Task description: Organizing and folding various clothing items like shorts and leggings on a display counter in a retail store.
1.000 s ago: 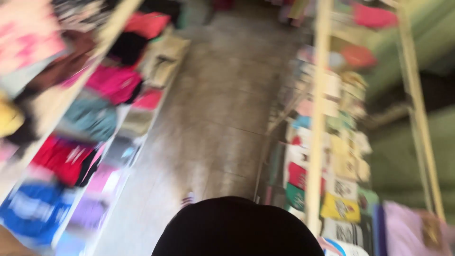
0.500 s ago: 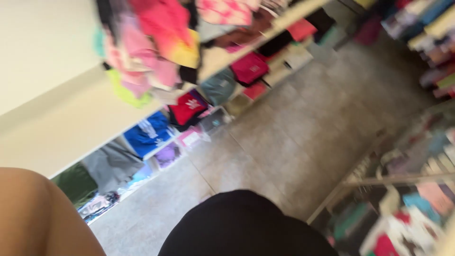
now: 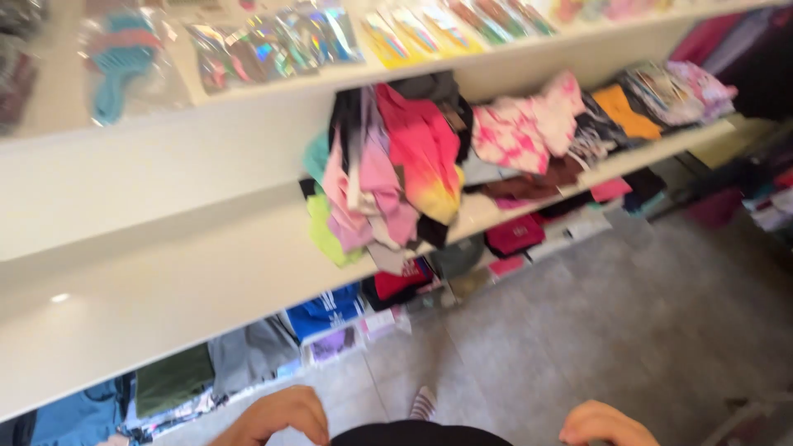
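both hands now show at the bottom edge, left hand (image 3: 277, 415) and right hand (image 3: 601, 424), empty and loosely curled; the shelf (image 3: 165, 281) and heaped clothes (image 3: 396, 165) fill the frame's middle where floor showed before.

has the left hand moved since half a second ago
Cannot tell. The camera swung toward the white shelf between pictures, so nothing fixed lines up. The left hand now shows at the bottom edge, below the shelf; earlier only a bare arm showed at the lower left.

Shiny iridescent flat packets (image 3: 273, 41) — and yellow ones (image 3: 413, 29) — along the top white shelf (image 3: 496, 62)
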